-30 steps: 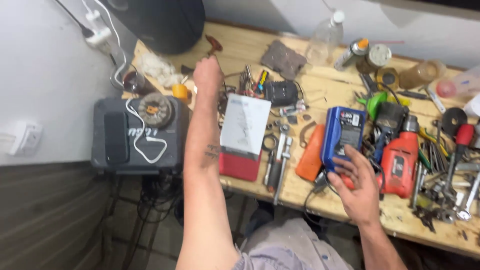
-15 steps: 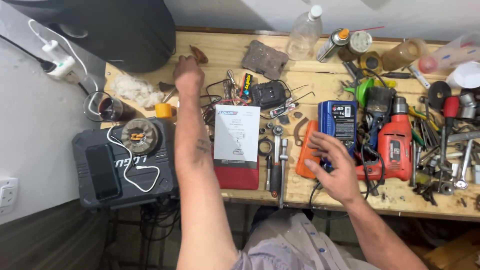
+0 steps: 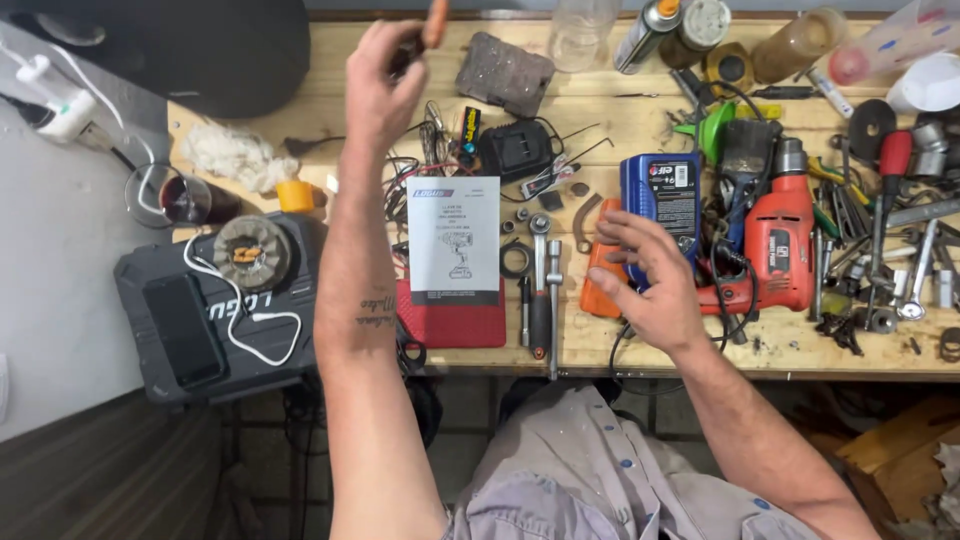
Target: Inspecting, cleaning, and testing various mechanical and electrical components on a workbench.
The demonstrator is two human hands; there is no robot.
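Note:
My left hand [image 3: 382,85] is raised over the back of the wooden bench [image 3: 600,110], fingers closed on a small tool with a red-brown handle [image 3: 436,22]; the tool's working end is hidden by my fingers. My right hand [image 3: 645,280] lies with spread fingers on the lower edge of a blue box-shaped device [image 3: 662,190] and on an orange part [image 3: 598,292] beside it, gripping neither. A white instruction booklet [image 3: 455,240] lies on a red flat case [image 3: 450,325] between my arms.
A red drill [image 3: 780,245] and several loose wrenches [image 3: 900,250] crowd the right. A ratchet [image 3: 540,290], black charger [image 3: 515,150], grey block [image 3: 505,72], bottle [image 3: 580,25] and cans [image 3: 650,30] lie around. A black tool case [image 3: 180,330] and a glass [image 3: 175,195] are on the left.
My left hand reached the back of the bench and took up the red-brown handled tool. My right hand released its hold on the blue device and spread flat.

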